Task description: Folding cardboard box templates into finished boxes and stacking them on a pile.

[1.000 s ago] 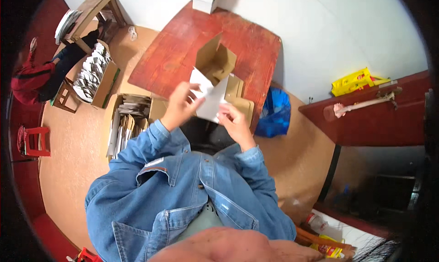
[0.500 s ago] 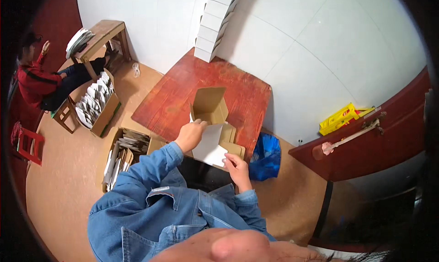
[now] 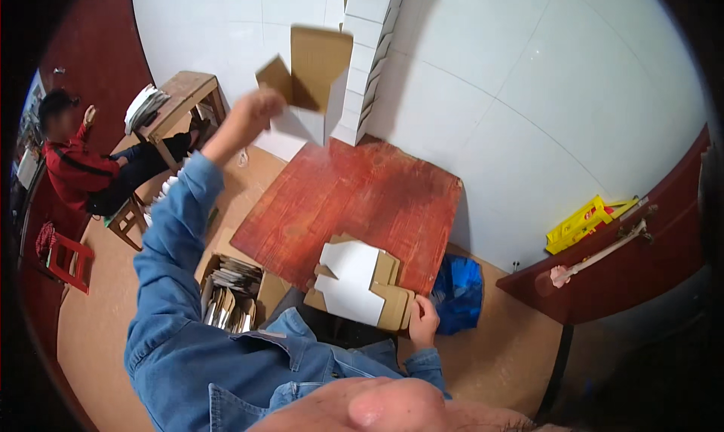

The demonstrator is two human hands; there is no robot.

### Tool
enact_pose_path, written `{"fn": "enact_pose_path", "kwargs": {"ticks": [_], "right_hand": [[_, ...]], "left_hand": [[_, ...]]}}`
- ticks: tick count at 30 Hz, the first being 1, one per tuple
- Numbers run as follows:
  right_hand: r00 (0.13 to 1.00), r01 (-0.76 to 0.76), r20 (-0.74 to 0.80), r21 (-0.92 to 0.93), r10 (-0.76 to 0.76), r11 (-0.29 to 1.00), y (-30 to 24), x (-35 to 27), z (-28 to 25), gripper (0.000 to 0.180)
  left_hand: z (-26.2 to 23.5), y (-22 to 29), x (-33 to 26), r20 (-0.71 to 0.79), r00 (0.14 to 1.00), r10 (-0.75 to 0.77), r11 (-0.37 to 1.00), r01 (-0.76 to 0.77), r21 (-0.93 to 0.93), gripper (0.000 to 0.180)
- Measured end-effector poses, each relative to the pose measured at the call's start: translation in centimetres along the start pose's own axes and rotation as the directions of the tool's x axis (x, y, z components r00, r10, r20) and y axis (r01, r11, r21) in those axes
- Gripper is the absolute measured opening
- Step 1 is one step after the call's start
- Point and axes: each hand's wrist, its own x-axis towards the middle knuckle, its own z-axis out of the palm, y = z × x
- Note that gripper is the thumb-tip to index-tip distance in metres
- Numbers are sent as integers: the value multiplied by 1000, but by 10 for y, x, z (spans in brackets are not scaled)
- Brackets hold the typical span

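Brown cardboard is going up high. The left hand (image 3: 253, 115) is lifting a folded box (image 3: 313, 66) way above the red counter (image 3: 354, 206), with the arm stretched out long. Its fingers are pinching the box by one brown flap, so the open box is hanging off to the side of the hand, up near the white wall. Just beside the box, a tall stack of white boxes (image 3: 369, 47) is leaning against that wall at the back of the counter. My guess is that the arm is reaching so far because the stack is standing at the far edge.

Down low, the right hand (image 3: 424, 323) is resting on a pile of flat cardboard (image 3: 362, 285) at the near edge of the counter. Its fingers are curled over the corner of the pile, pressing on it, maybe so the sheets are not sliding off. The sheets are lying white side up, with brown ones under them.

On the floor to the left, a carton (image 3: 230, 292) is holding more flat sheets standing on edge, close by for grabbing. A blue bag (image 3: 460, 292) is sitting on the floor by the counter's right corner. Far off to the left, another person in red (image 3: 75, 168) is sitting on a low stool near a small wooden table (image 3: 185, 93).
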Motion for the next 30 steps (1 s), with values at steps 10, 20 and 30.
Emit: {"fn": "enact_pose_path", "kwargs": {"ticks": [10,20,30], "right_hand": [[994,108,49,-305,-98,946,32,7,12,18],[995,85,68,-301,-68,950,49,15,19,15],[999,-25,-28,-329,17,944,52,12,28,17]], "left_hand": [[-74,50,297,-288,917,275,945,-313,-94,10],[-59,47,405,-317,917,243,968,-249,23,14],[-58,33,442,-335,930,150,989,-138,60,17]]}}
